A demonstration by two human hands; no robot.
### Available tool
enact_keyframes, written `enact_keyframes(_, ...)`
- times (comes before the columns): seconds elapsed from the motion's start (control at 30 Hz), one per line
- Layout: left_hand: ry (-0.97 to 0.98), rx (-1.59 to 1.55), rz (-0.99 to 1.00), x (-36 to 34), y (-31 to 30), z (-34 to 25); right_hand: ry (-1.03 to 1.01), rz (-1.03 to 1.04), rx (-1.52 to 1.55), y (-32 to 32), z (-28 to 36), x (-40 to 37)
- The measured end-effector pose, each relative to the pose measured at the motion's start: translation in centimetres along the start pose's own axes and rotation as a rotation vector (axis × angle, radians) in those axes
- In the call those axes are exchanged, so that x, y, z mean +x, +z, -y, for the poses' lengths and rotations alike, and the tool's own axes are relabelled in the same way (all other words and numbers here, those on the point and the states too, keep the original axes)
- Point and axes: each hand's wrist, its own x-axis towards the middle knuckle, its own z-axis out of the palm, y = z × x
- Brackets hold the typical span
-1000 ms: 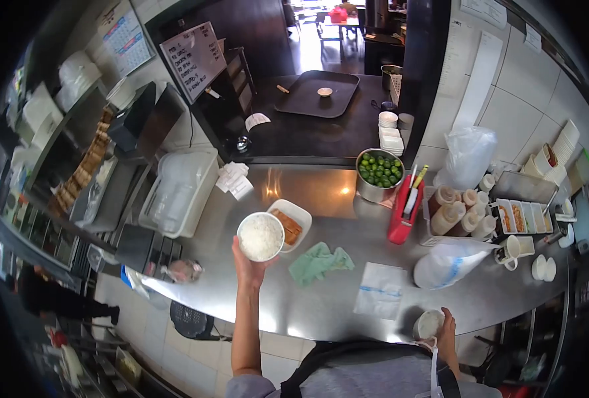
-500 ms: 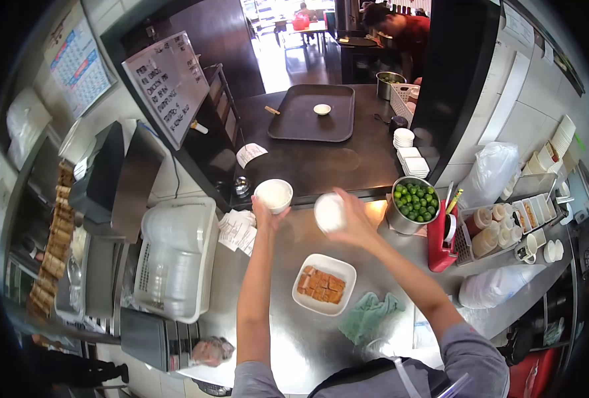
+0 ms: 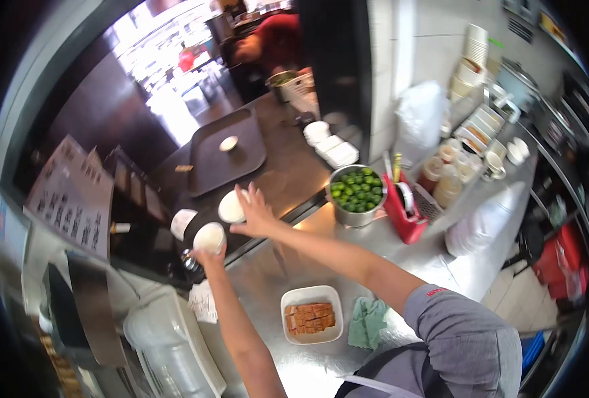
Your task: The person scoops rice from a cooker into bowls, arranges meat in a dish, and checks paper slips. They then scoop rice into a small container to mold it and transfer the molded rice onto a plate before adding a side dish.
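Observation:
My left hand (image 3: 211, 255) is wrapped round a small white bowl (image 3: 209, 238) with pale contents, above the counter's back edge. Beside it, my right hand (image 3: 258, 215) is at a second white bowl (image 3: 231, 207) on the dark ledge, its fingers spread over the bowl's right side; whether it grips the bowl is unclear. Nearer my body, a square white dish (image 3: 312, 338) of sliced brown food (image 3: 310, 318) rests on the steel counter (image 3: 261, 272), with a green cloth (image 3: 367, 323) to its right.
A dark tray (image 3: 201, 159) holding a tiny bowl (image 3: 229, 143) lies on the ledge. Right of my hands are a metal pot of limes (image 3: 356, 192), a red holder (image 3: 402, 215) and sauce bottles (image 3: 448, 190). A plastic bin (image 3: 175, 345) stands left. Across the ledge is a person in red (image 3: 278, 43).
The view has swung to the right and tilted. My right hand has moved its bowl onto the dark ledge, near my left hand, and its fingers have spread. My left hand still holds its bowl.

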Motion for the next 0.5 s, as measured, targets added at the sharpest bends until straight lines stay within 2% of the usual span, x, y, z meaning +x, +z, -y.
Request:
enact_keyframes(0.03, 0.004, 0.010, 0.009, 0.0, -0.5, -0.2, -0.118, -0.023, 0.082, -0.5, -1.0, -2.8)
enact_keyframes(0.07, 0.006, 0.029, 0.025, 0.2, -0.8, -0.3, -0.194, 0.067, 0.192, -2.9, -1.1, -6.8)
enact_keyframes(0.1, 0.022, 0.051, 0.039, 0.2, -1.2, -0.4, -0.396, 0.145, 0.180, -4.2, -2.6, -10.6)
enact_keyframes(0.13, 0.034, 0.076, 0.049, 0.2, -1.4, -0.4, -0.319, 0.457, 0.579, -9.9, -0.9, -15.8)
enact_keyframes(0.17, 0.056, 0.096, 0.050, 0.3, -1.9, -0.4, -0.356, 0.623, 0.643, -12.3, -1.8, -19.7)
enact_keyframes(0.23, 0.121, 0.127, 0.044, 0.3, -2.2, -0.3, -0.397, 0.914, 0.535, -20.3, -2.5, -26.7)
enact_keyframes(0.3, 0.213, 0.150, 0.032, 0.0, -2.1, 0.1, -0.244, 0.812, 0.848, -27.6, -4.1, -33.9)
enact_keyframes(0.37, 0.345, 0.268, 0.033, -1.6, -0.1, 1.3, -0.205, 0.614, 1.066, -35.8, -5.0, -38.7)
enact_keyframes(0.4, 0.408, 0.345, 0.038, -2.6, 1.2, 2.2, -0.289, 0.388, 1.191, -39.0, -5.7, -40.7)
enact_keyframes(0.43, 0.471, 0.417, 0.037, -7.3, 4.0, 3.1, -0.234, 0.183, 1.137, -42.2, -8.3, -42.8)
enact_keyframes(0.47, 0.647, 0.455, 0.050, -12.5, 7.3, 5.1, -0.241, -0.149, 1.130, -44.3, -11.4, -44.5)
enact_keyframes(0.5, 0.825, 0.492, 0.056, -19.6, 11.5, 7.4, -0.230, -0.351, 1.159, -46.8, -15.4, -46.0)
